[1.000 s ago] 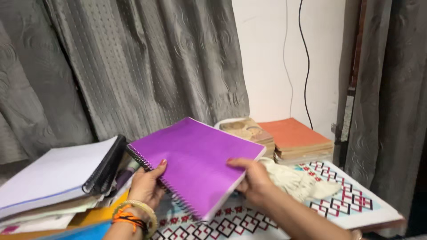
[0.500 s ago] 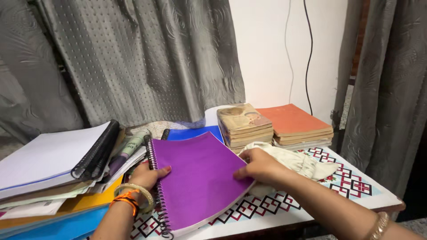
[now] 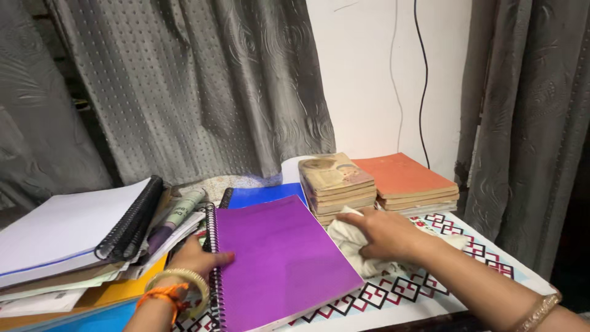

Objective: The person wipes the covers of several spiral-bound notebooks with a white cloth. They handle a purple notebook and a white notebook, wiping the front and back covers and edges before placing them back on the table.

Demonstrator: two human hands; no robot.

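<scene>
A purple spiral notebook (image 3: 283,261) lies flat on the patterned table top (image 3: 393,294). My left hand (image 3: 196,258) rests on its spiral edge, fingers lying over the cover's left side. My right hand (image 3: 384,233) is off the notebook and closes on a crumpled cream cloth (image 3: 356,249) just to the notebook's right. Bangles and an orange thread circle my left wrist, and a gold bangle shows on my right.
At the left sits a messy pile with a thick white spiral-bound book (image 3: 67,227) on top. A blue folder (image 3: 264,195) lies behind the notebook. Two book stacks, tan (image 3: 335,181) and orange (image 3: 405,182), stand at the back. Grey curtains and a black cable hang behind.
The purple notebook came down from a tilted, lifted hold to lie flat on the table. My right hand left its edge and moved right onto the cloth.
</scene>
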